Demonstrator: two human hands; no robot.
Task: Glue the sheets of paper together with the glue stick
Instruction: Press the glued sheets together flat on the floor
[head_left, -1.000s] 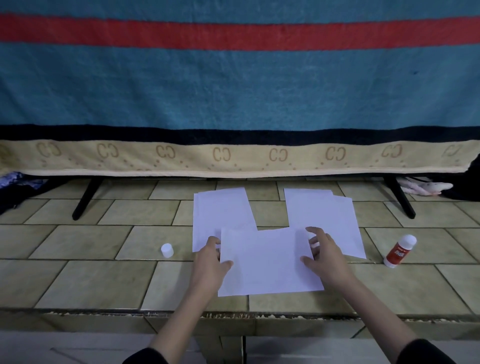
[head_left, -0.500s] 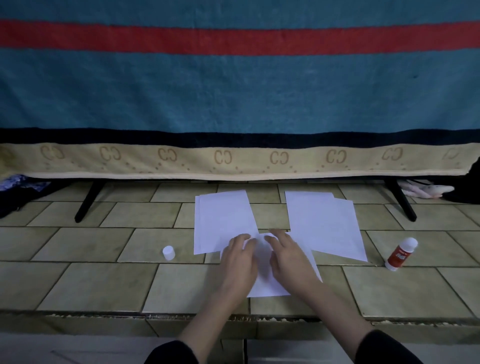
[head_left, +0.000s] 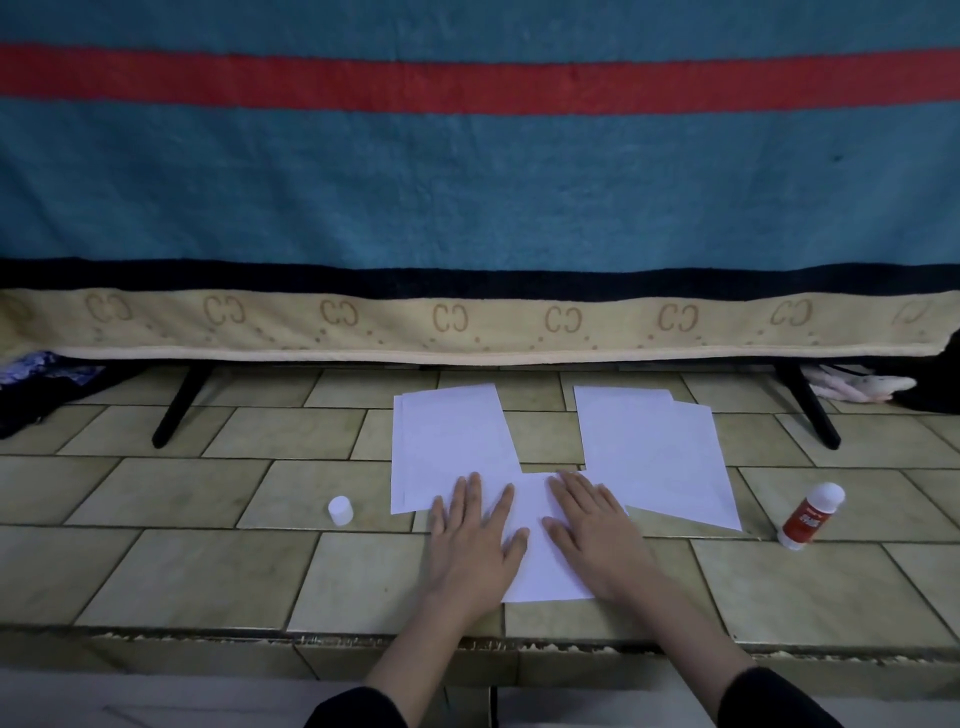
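Note:
A white sheet of paper (head_left: 535, 525) lies on the tiled surface near the front edge, mostly covered by my hands. My left hand (head_left: 475, 540) presses flat on its left part with straight fingers. My right hand (head_left: 592, 530) presses flat on its right part. Behind it lie a left stack of white sheets (head_left: 449, 441) and a right stack of white sheets (head_left: 654, 452). The red and white glue stick (head_left: 810, 517) lies uncapped to the right. Its white cap (head_left: 341, 511) stands to the left.
The tiled surface (head_left: 208, 571) ends in a chipped front edge just below my wrists. A blue, red and beige blanket (head_left: 467, 208) hangs behind, over a frame with black legs (head_left: 179, 410). Cloth items lie at the far left and far right.
My hands moved from the sheet's outer edges to its middle, and now lie flat side by side on it. The sheet looks narrower than a second ago.

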